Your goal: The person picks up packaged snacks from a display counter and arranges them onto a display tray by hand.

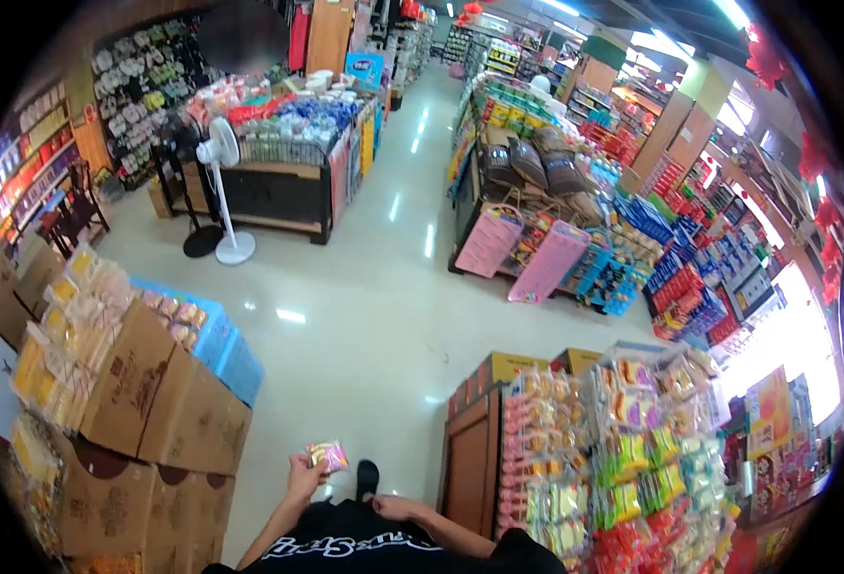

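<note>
Between the fingers and thumb of my left hand (302,477) is a small packaged snack (327,456) in a pink, white and yellow wrapper, held out over the floor in front of me. My right hand (392,507) is close to my dark shirt, its fingers curled, with nothing visible in them. One dark shoe (368,476) shows between the two hands.
Stacked cardboard boxes (192,402) with packaged food rise at left. A display of packaged snacks (623,459) stands at right. Pale, shiny floor (345,335) runs between them. Farther ahead are a white standing fan (221,158) and goods tables (269,196).
</note>
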The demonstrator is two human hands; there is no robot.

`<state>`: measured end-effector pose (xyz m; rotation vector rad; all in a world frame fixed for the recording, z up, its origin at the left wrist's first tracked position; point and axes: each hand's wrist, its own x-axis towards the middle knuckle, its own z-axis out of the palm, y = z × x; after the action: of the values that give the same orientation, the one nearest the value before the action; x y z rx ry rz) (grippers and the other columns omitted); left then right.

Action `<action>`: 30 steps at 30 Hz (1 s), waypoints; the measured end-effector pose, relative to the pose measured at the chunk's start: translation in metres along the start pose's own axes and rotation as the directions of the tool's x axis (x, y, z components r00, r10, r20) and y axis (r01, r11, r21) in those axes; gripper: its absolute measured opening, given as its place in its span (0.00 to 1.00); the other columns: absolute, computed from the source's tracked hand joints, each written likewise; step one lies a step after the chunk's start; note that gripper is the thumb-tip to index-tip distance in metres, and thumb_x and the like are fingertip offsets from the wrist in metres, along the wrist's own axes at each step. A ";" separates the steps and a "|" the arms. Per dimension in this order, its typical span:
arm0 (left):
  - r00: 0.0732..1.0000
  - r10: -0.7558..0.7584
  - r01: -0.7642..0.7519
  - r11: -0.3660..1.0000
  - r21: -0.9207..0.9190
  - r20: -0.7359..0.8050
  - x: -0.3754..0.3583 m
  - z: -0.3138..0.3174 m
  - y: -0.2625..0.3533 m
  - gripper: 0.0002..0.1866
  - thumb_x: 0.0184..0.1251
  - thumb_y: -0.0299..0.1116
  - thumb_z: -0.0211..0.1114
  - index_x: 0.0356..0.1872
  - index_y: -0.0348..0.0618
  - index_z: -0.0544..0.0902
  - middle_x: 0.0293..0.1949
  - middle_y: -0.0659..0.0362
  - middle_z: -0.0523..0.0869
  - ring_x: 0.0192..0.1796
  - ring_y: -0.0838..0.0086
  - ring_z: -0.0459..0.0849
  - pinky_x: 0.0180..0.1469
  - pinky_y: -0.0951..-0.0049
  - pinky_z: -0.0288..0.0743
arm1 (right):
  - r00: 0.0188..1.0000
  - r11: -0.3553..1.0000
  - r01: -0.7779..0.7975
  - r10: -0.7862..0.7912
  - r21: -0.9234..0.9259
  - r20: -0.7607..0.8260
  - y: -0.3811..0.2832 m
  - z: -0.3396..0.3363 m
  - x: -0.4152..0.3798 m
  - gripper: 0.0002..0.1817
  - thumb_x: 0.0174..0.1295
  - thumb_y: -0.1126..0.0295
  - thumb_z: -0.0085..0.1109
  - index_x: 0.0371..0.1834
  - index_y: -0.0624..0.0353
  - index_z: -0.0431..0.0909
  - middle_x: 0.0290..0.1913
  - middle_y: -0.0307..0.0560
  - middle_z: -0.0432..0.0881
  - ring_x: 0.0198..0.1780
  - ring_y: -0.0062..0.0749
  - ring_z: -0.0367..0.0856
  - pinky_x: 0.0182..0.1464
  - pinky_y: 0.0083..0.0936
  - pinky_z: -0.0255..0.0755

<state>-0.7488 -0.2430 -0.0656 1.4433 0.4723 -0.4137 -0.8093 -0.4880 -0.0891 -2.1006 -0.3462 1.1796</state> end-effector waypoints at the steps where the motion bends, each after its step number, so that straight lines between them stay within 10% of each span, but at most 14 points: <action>1: 1.000 0.004 -0.005 0.999 -0.050 -0.020 0.000 0.007 0.021 0.26 0.62 0.31 0.68 0.47 0.41 0.56 0.41 0.50 0.78 0.32 0.72 0.82 0.27 0.74 0.77 | 1.000 1.000 0.022 -0.022 -0.012 0.021 0.010 -0.007 0.020 0.20 0.57 0.63 0.53 0.50 0.61 0.74 0.45 0.59 0.80 0.50 0.49 0.78 0.52 0.37 0.70; 13: 0.993 -0.111 0.111 0.994 -0.010 -0.033 0.091 0.023 0.112 0.25 0.62 0.30 0.67 0.46 0.42 0.56 0.39 0.49 0.78 0.30 0.70 0.83 0.24 0.75 0.76 | 0.929 0.927 0.369 -0.370 -0.065 -0.011 0.024 -0.103 0.092 0.17 0.57 0.65 0.51 0.41 0.70 0.77 0.40 0.67 0.82 0.45 0.62 0.80 0.44 0.45 0.74; 17: 0.988 -0.152 0.150 0.986 -0.072 -0.026 0.130 0.012 0.129 0.26 0.61 0.30 0.68 0.46 0.42 0.55 0.40 0.48 0.78 0.29 0.70 0.83 0.23 0.75 0.77 | 0.983 0.985 0.156 -0.147 0.078 -0.112 0.000 -0.121 0.148 0.23 0.57 0.60 0.53 0.41 0.76 0.77 0.39 0.69 0.82 0.41 0.58 0.82 0.41 0.42 0.75; 20: 0.993 -0.117 0.117 0.992 -0.056 0.000 0.169 -0.008 0.136 0.26 0.61 0.31 0.68 0.46 0.40 0.56 0.40 0.50 0.78 0.30 0.71 0.83 0.23 0.76 0.76 | 0.959 0.992 -0.022 -0.014 0.125 0.282 -0.012 -0.161 0.191 0.26 0.55 0.58 0.52 0.46 0.74 0.76 0.43 0.63 0.83 0.46 0.46 0.81 0.49 0.37 0.71; 27: 0.994 -0.107 0.106 0.993 -0.059 0.001 0.249 -0.070 0.183 0.24 0.62 0.31 0.67 0.47 0.40 0.59 0.40 0.52 0.78 0.34 0.73 0.82 0.29 0.75 0.77 | 0.841 0.841 0.539 -0.533 -0.045 0.097 -0.034 -0.213 0.293 0.20 0.60 0.59 0.49 0.40 0.67 0.81 0.39 0.59 0.82 0.45 0.49 0.80 0.50 0.36 0.71; 30: 0.997 -0.067 0.065 0.996 -0.054 -0.030 0.279 -0.101 0.193 0.25 0.62 0.31 0.67 0.48 0.40 0.58 0.40 0.52 0.78 0.34 0.72 0.82 0.28 0.75 0.76 | 0.935 0.936 0.346 -0.338 -0.065 0.108 -0.081 -0.234 0.295 0.20 0.64 0.59 0.45 0.42 0.64 0.79 0.37 0.61 0.81 0.46 0.54 0.79 0.52 0.38 0.70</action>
<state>-0.4160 -0.1221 -0.0623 1.3875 0.5542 -0.4281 -0.4447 -0.3754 -0.1422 -1.9540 -0.7854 1.0708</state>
